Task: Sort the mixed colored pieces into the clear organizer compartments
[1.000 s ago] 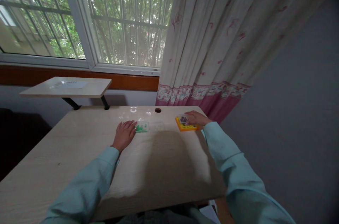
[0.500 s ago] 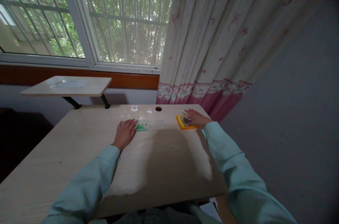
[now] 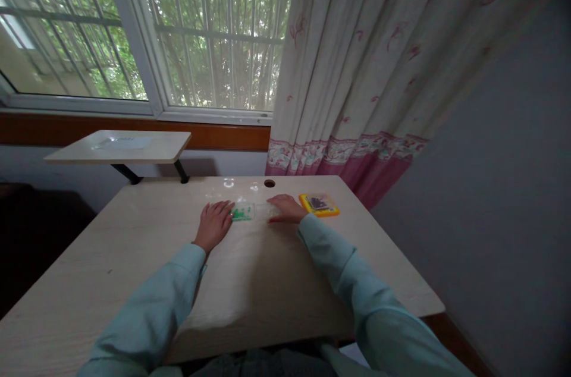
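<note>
A clear, shallow case with green bits (image 3: 242, 213) lies flat on the desk. My left hand (image 3: 213, 225) rests at its left edge, palm down with the fingers stretched out. Just right of the green part is a clear, colourless section (image 3: 262, 211); whether the two are joined, I cannot tell. Over the right end of that section reaches my right hand (image 3: 286, 209), thumb and fingers apart; a firm hold does not show. Beyond my right wrist lies a yellow-edged flat box (image 3: 319, 204) with a dark picture on top, touched by neither hand's fingers.
The pale wooden desk (image 3: 241, 282) has a round cable hole (image 3: 269, 184) near its back edge. On the left a small raised shelf (image 3: 165, 148) carries a clear flat item (image 3: 122, 143). A curtain (image 3: 339, 85) hangs behind the desk beside the barred window (image 3: 214, 32).
My right hand has left the yellow-edged box and moved left to the clear section, uncovering the box. My left hand has stayed at the case with green bits. The view has shifted slightly.
</note>
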`<state>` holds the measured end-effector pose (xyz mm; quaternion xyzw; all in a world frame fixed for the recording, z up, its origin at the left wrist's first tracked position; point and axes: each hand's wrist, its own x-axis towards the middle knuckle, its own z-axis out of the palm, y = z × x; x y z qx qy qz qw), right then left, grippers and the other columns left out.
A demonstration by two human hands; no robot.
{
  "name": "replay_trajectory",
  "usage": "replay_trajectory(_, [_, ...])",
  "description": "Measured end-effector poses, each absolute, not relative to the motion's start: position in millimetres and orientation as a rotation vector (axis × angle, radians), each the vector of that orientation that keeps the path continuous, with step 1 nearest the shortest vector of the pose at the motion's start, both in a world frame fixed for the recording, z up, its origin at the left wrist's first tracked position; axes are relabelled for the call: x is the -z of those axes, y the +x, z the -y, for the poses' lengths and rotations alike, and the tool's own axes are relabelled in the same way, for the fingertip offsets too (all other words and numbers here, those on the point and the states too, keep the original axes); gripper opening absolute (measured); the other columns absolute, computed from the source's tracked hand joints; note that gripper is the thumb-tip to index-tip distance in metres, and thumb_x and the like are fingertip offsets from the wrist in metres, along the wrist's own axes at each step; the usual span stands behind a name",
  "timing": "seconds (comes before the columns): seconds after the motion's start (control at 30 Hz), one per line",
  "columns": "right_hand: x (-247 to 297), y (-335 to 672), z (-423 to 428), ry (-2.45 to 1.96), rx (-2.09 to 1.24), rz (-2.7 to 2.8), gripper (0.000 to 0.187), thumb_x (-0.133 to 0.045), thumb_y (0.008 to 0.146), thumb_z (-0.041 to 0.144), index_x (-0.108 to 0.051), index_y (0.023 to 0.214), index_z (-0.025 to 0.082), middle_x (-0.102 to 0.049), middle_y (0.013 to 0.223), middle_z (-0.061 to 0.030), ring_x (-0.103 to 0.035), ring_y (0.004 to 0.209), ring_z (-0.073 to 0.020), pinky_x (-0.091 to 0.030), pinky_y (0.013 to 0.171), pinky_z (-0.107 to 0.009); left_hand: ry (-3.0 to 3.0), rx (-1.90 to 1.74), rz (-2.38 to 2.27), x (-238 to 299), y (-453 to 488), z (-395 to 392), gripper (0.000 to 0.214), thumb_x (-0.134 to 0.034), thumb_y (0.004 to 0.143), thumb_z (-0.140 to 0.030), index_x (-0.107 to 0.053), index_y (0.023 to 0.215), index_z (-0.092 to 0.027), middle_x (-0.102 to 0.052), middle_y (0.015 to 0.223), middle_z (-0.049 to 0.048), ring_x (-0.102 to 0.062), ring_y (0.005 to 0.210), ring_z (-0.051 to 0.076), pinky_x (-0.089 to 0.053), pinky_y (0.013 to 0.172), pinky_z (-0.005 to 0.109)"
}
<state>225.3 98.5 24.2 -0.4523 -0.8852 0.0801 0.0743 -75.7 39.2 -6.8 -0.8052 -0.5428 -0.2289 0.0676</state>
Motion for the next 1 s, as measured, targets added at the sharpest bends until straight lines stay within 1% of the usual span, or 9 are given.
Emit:
replay_trajectory(0.1, [-40.5, 252.0, -101.0, -1.345, -0.212, 2.573, 0.074, -0.075, 0.066, 0.055, -0.055, 0.130, 0.022, -0.058, 0.131, -0.0116, -0.050, 0.124, -0.0304, -0.035, 0.107, -0.046, -2.422, 0.696, 1.632, 7.0, -76.0, -39.2, 0.040, -0.034, 0.097, -0.038, -0.050, 0.133, -0.030, -0.053, 0.139, 0.0055, -0.046, 0.127, 0.025, -0.025, 0.110, 0.051])
replay_trajectory(0.17, [-53.3, 282.9, -102.0, -1.394, -0.196, 2.414, 0.074, -0.075, 0.067, 0.050, -0.054, 0.131, 0.020, -0.057, 0.132, -0.0121, -0.050, 0.124, -0.0299, -0.035, 0.108, -0.044, -2.426, 0.699, 1.632, 7.1, -76.1, -38.8, 0.040, -0.034, 0.097, -0.038, -0.050, 0.134, -0.030, -0.052, 0.139, 0.0051, -0.045, 0.128, 0.024, -0.025, 0.111, 0.051])
replay_trajectory(0.27, [-64.9, 340.3, -102.5, -1.462, -0.303, 2.275, 0.071, -0.070, 0.071, 0.047, -0.052, 0.134, 0.019, -0.055, 0.134, -0.0115, -0.051, 0.124, -0.0292, -0.036, 0.108, -0.044, -2.432, 0.706, 1.633, 7.0, -75.9, -38.4, 0.041, -0.033, 0.097, -0.038, -0.049, 0.134, -0.030, -0.052, 0.139, 0.0050, -0.045, 0.128, 0.024, -0.024, 0.111, 0.051])
replay_trajectory(0.33, [-64.7, 376.9, -101.8, -1.556, -0.397, 2.217, 0.073, -0.070, 0.070, 0.047, -0.051, 0.135, 0.021, -0.052, 0.137, -0.0107, -0.050, 0.125, -0.0298, -0.038, 0.107, -0.046, -2.431, 0.712, 1.636, 7.1, -75.8, -38.6, 0.041, -0.033, 0.098, -0.038, -0.049, 0.134, -0.030, -0.052, 0.139, 0.0053, -0.045, 0.128, 0.024, -0.025, 0.111, 0.050])
replay_trajectory(0.47, [-56.2, 423.7, -100.6, -1.637, -0.485, 2.222, 0.071, -0.069, 0.069, 0.038, -0.051, 0.134, 0.021, -0.049, 0.140, -0.0113, -0.048, 0.128, -0.0284, -0.037, 0.109, -0.044, -2.434, 0.714, 1.631, 7.0, -75.9, -39.0, 0.041, -0.033, 0.097, -0.038, -0.050, 0.133, -0.030, -0.054, 0.137, 0.0057, -0.046, 0.127, 0.024, -0.026, 0.110, 0.050])
replay_trajectory(0.67, [-58.4, 424.9, -106.7, -1.659, -0.479, 2.292, 0.072, -0.069, 0.065, 0.033, -0.052, 0.134, 0.019, -0.050, 0.140, -0.0101, -0.047, 0.129, -0.0277, -0.034, 0.111, -0.042, -2.433, 0.708, 1.629, 5.8, -76.0, -37.6, 0.041, -0.033, 0.098, -0.038, -0.049, 0.134, -0.030, -0.053, 0.138, 0.0058, -0.045, 0.128, 0.024, -0.025, 0.111, 0.051])
replay_trajectory(0.8, [-63.1, 419.7, -108.1, -1.662, -0.515, 2.328, 0.077, -0.069, 0.065, 0.036, -0.048, 0.137, 0.018, -0.048, 0.142, -0.0113, -0.044, 0.132, -0.0278, -0.031, 0.113, -0.042, -2.430, 0.696, 1.636, 5.8, -76.0, -37.5, 0.041, -0.033, 0.098, -0.038, -0.049, 0.135, -0.030, -0.052, 0.139, 0.0055, -0.045, 0.128, 0.024, -0.025, 0.111, 0.051])
replay_trajectory(0.93, [-73.2, 413.2, -100.8, -1.652, -0.397, 2.370, 0.090, -0.074, 0.061, 0.041, -0.042, 0.142, 0.017, -0.037, 0.150, -0.0132, -0.033, 0.139, -0.0302, -0.027, 0.115, -0.046, -2.429, 0.679, 1.643, 6.0, -75.8, -37.6, 0.041, -0.034, 0.097, -0.037, -0.049, 0.135, -0.030, -0.052, 0.139, 0.0060, -0.046, 0.127, 0.025, -0.026, 0.111, 0.051])
replay_trajectory(1.0, [-80.1, 394.5, -94.3, -1.593, -0.294, 2.369, 0.092, -0.075, 0.063, 0.045, -0.040, 0.143, 0.019, -0.031, 0.152, -0.0128, -0.029, 0.140, -0.0309, -0.026, 0.115, -0.048, -2.429, 0.679, 1.644, 6.2, -75.9, -37.8, 0.042, -0.034, 0.097, -0.037, -0.049, 0.135, -0.030, -0.052, 0.139, 0.0059, -0.045, 0.128, 0.024, -0.025, 0.111, 0.050])
